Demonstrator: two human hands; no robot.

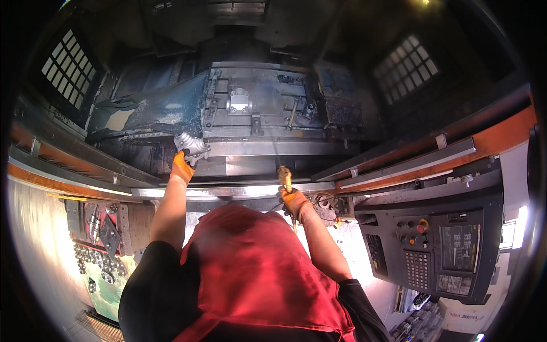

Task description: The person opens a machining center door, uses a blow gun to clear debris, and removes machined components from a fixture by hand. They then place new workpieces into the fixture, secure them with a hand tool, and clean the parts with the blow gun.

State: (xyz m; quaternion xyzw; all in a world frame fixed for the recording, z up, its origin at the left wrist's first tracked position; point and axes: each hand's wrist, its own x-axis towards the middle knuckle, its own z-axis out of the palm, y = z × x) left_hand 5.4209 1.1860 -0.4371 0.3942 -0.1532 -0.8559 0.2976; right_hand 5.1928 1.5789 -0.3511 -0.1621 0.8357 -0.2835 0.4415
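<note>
My left hand [182,167], in an orange glove, is closed around a grey cast metal part [192,146] with a ribbed body and a lobed flange. The part is held over the front edge of the machine's inside. In my right hand [294,199], also gloved in orange, a brass-coloured air gun [285,175] points away from me, its nozzle toward the machine. Deeper in, a similar light grey metal part [239,102] sits on the machine bed [268,85]. A clamp block [256,123] stands in front of it, and a rod-like fixture piece [293,113] lies to its right.
A metal sill [256,190] runs across the machine's front, with orange-edged door frames on both sides. To the right stands a control panel [419,239] with a screen and buttons. Several round metal parts [102,263] lie on a green surface at the left. A cable [327,206] loops near my right hand.
</note>
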